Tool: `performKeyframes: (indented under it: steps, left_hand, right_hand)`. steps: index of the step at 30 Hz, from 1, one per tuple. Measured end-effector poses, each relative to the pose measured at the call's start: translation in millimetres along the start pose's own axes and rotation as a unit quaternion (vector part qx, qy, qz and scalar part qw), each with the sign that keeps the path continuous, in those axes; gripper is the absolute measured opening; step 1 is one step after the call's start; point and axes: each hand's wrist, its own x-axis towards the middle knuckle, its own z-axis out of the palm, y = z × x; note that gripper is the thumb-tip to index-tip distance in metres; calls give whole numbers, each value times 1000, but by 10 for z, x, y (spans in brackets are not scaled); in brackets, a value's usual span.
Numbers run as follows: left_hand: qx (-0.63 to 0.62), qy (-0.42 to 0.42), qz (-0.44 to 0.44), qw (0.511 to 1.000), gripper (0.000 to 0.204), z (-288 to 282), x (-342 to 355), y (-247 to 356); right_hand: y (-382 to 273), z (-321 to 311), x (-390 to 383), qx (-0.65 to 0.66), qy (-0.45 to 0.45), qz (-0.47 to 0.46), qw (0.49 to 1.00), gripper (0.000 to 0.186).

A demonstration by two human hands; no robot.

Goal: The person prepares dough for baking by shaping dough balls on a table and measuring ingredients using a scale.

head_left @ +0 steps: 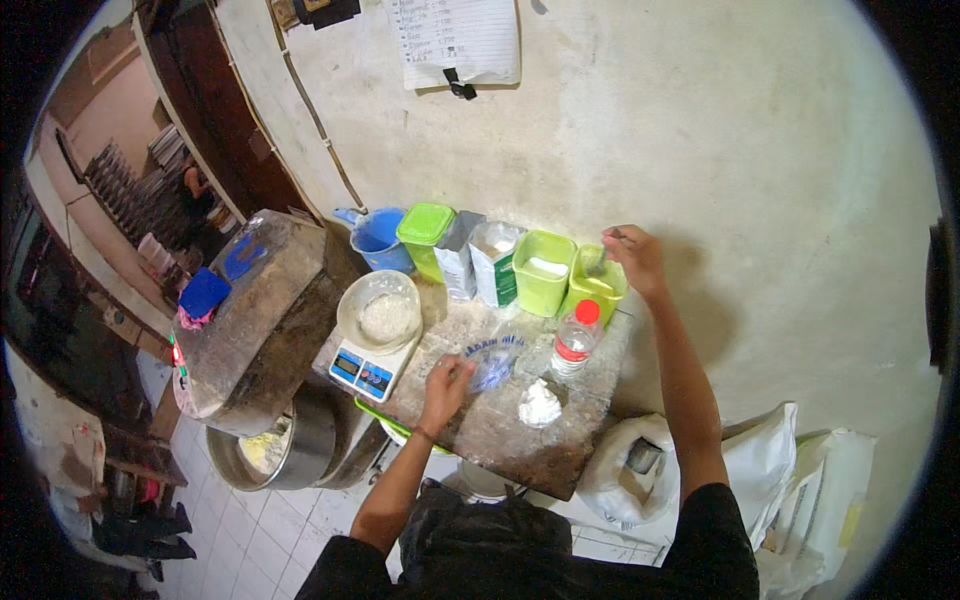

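Pinched in my right hand (pixel 638 262) is a spoon (pixel 598 266), its bowl pointing down into the open light green container (pixel 590 288) at the right of the row. My left hand (pixel 447 390) hovers over the middle of the table, fingers curled together; whether anything is in them is hidden. Left of it, a white kitchen scale (pixel 374 373) bears a translucent bowl (pixel 352 300) of pale powder. A clear bottle (pixel 577 340) with a red cap stands in front of the containers. Nearer me, a white heap (pixel 540 404) lies on the worn tabletop (pixel 500 440).
Along the wall stand a blue dipper (pixel 380 240), a lidded green container (pixel 425 228), two opened packets (pixel 495 265) and another green container (pixel 543 270). A metal pot (pixel 315 450) is at lower left, beside a large machine (pixel 260 320). White sacks (pixel 625 480) stand lower right.
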Motion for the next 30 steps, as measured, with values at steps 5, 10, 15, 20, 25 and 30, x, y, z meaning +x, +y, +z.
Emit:
performKeyframes:
  steps: [5,10,15,20,25,30]
  left_hand:
    - [-144,46,-79,985,14,-482,-418,4]
    - [-72,47,-100,991,19,-788,-608,-112]
    - [-7,27,-56,998,34,-876,-724,-348]
    - [10,9,-32,999,53,-1038,-823,-285]
    - [32,-34,-21,999,52,-1162,-1058,-397]
    - [-89,32,-173,980,49,-1068,-1348,-574]
  right_hand:
    - [-821,-102,-505,97,98,-31,990,15]
    - [-1732,-22,-1312,180,114,-234,949,22]
    - [-1807,974,-1554,99,-49,-106,988,7]
    - [-1694,1481,-1352,-49,-199,-53,977,9]
    - [-1380,1964,-1295,-41,-352,-55,934,13]
    - [-1012,2333,-1533,-6,-295,73,953,20]
